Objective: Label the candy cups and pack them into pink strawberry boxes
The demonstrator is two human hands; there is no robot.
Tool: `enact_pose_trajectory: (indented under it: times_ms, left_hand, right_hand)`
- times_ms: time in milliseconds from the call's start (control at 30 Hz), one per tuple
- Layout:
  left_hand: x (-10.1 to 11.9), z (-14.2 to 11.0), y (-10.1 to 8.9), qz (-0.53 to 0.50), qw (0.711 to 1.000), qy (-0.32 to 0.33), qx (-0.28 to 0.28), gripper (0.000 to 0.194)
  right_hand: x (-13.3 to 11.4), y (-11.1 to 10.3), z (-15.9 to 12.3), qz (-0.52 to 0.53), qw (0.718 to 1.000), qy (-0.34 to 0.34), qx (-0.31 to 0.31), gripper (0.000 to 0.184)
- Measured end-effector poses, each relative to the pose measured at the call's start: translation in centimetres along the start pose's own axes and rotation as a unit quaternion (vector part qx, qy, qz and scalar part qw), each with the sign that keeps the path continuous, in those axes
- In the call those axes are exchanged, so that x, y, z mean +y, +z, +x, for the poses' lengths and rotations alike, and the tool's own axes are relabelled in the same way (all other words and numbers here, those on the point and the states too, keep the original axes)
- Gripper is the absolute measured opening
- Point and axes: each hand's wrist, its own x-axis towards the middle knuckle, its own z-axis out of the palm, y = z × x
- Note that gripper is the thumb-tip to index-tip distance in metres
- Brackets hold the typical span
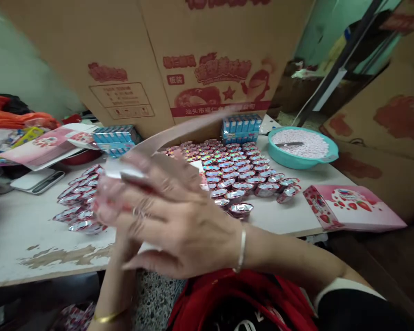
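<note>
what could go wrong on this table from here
The right hand and its forearm pass close to the front foil-topped cups, so a sweep might knock some over.

The pink strawberry box sits at the table's edge and could be nudged off.

The teal basin is open and well filled, so a bump might spill its pale pieces.

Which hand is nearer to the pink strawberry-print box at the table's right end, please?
Right: the right hand is left of the box; the left hand is farther left, partly hidden.

Black sleeve [355,305], white cuff [334,285], gold bangle [106,317]
</note>
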Motion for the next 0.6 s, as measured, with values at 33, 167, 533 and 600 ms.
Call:
enact_pose_trajectory:
  times_ms: [33,167,533,600]
  left_hand:
    - [-0.8,0.8,-0.7,-0.01,0.999,-0.035,0.002,0.058]
    - [-2.4,3.1,-3.0,-0.076,0.987,-0.131,0.056,0.077]
    - [0.8,3.1,3.7,0.031,0.99,0.035,-0.13,0.12]
    - [0.3,4.3,4.8,-0.03,0.993,0.036,-0.11,0.109]
  right_hand:
    - [0.3,0.5,0.0,-0.001,0.999,-0.046,-0.019,0.031]
    - [6.3,3.2,-2.8,0.003,0.996,0.023,0.087,0.022]
    - [20.1,1.9,-1.4,-0.136,0.906,0.4,-0.013,0.018]
    - [20.6,0.8,-1.6,-0.152,0.9,0.409,-0.007,0.014]
